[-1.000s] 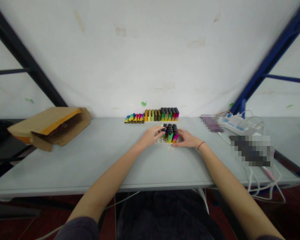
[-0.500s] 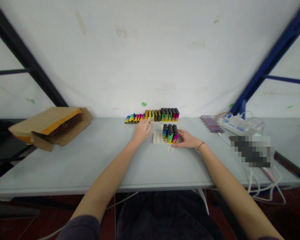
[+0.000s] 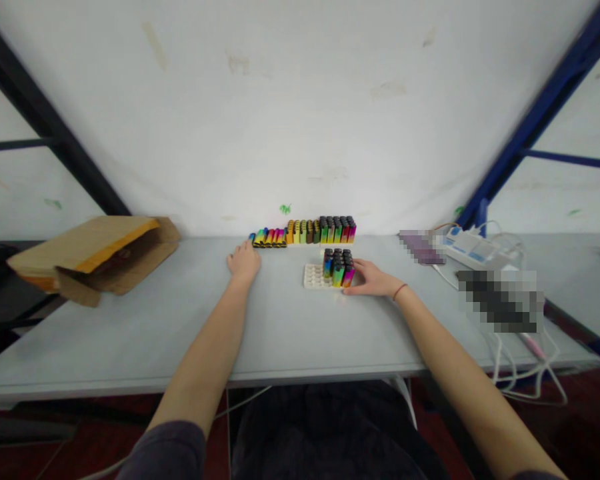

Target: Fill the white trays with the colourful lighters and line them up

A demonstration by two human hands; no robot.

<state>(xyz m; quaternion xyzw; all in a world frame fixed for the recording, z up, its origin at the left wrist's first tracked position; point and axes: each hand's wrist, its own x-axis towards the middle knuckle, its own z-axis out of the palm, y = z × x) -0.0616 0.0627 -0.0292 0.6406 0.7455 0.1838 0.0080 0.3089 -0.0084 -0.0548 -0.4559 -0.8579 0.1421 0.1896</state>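
My left hand (image 3: 244, 261) is at the left end of a row of lying lighters (image 3: 271, 238), its fingers curled in on the leftmost one, whose blue end (image 3: 251, 237) shows past the fingertips. My right hand (image 3: 373, 279) grips the right end of a white tray with round holes (image 3: 314, 277), thumb in front and fingers behind. Upright lighters with black tops (image 3: 338, 267) fill the tray's right part, while holes on its left show bare. Part of the tray's right edge is hidden by the hand.
Against the wall stand yellow-topped lighters (image 3: 303, 232) and a block of black-topped lighters (image 3: 337, 230). At left lies an open brown paper bag (image 3: 95, 257). A power strip (image 3: 473, 248), cables and blurred-out items occupy the right side. Metal frame posts flank the table (image 3: 300, 340).
My left hand has moved left, from in front of the yellow-topped lighters to the left end of the lying row. My right hand stays at the tray. The view has shifted slightly.
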